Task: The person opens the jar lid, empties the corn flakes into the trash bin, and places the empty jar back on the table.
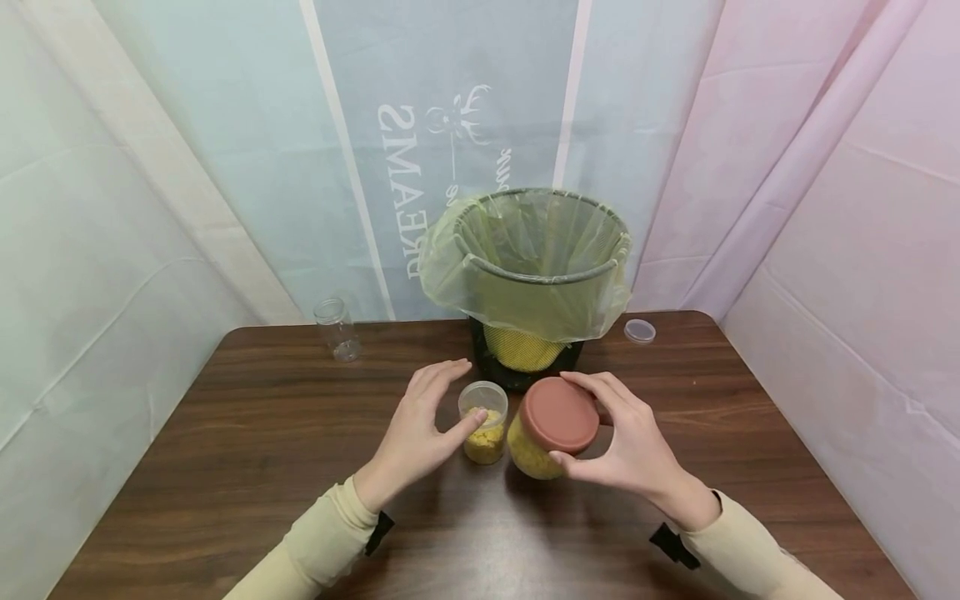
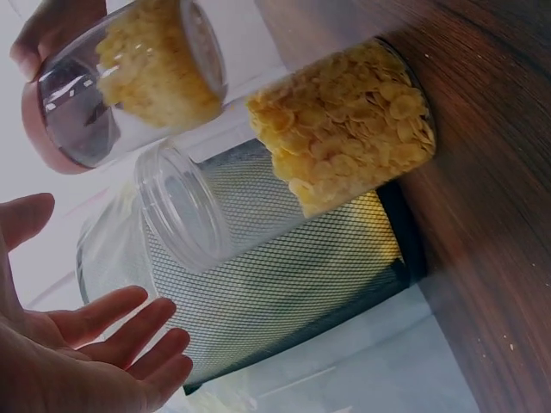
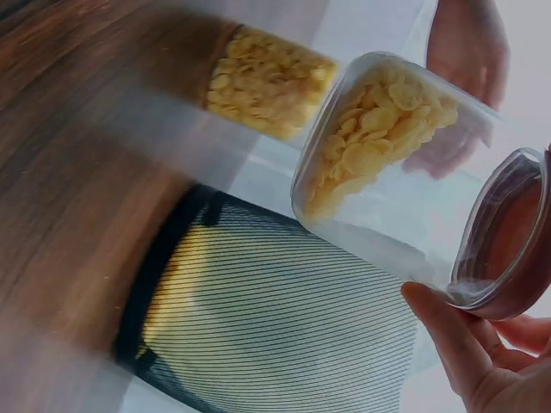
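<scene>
Clear jar (image 1: 340,332) at left on table (image 1: 225,450); white DREAMS lettering (image 1: 403,193) on backdrop (image 1: 465,50) reads reversed. Left hand (image 1: 415,429) spread wide just beside uncapped flake jar (image 1: 486,446) standing in front of mesh bin (image 1: 523,348). Right hand (image 1: 630,433) grips red-lidded flake jar (image 1: 528,454) by lid (image 1: 561,412), tilted, just right of uncapped one

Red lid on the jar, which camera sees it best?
The head view shows the red lid best: its round top faces the camera, nearly whole. The left wrist view shows only its side, like a narrow band. The right wrist view shows it side-on too, cut off by the picture's edge.
</scene>
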### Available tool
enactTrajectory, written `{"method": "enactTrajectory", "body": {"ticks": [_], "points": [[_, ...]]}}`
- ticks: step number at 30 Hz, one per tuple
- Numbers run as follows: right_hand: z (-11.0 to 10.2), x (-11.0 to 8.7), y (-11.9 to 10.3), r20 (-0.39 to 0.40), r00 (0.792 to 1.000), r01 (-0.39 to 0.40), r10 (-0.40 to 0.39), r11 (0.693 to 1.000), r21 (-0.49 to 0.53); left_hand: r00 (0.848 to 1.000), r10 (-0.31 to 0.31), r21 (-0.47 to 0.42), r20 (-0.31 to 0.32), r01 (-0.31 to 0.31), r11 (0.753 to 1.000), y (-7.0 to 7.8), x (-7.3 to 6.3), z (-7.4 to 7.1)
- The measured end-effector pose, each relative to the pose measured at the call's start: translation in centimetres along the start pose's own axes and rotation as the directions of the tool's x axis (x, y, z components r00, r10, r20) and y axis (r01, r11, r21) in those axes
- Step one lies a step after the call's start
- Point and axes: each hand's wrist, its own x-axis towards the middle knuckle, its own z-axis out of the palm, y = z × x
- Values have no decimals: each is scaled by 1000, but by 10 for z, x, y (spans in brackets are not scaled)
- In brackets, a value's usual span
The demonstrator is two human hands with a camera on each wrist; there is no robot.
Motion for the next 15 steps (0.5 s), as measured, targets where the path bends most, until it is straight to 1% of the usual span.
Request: {"method": "enactTrajectory", "body": {"ticks": [3,6,8,11,15], "points": [[-7,6,-17,-35,999,40,-39,998,46,1000,17,-20,10,-17,1000,2,0,0],[-15,12,-34,-51,998,33,-28,995,96,999,42,-43,33,-41,998,5,-1,-1],[-19,15,-41,-55,998,16,-10,993,114,997,55,-53,49,-53,997,7,-1,-1],[-23,17,-47,-62,998,-1,10,991,136,995,65,-63,72,-61,996,10,-2,-1],[-26,18,-48,-71,997,0,13,984,179,992,73,-83,100,-65,994,16,-3,0]]}}
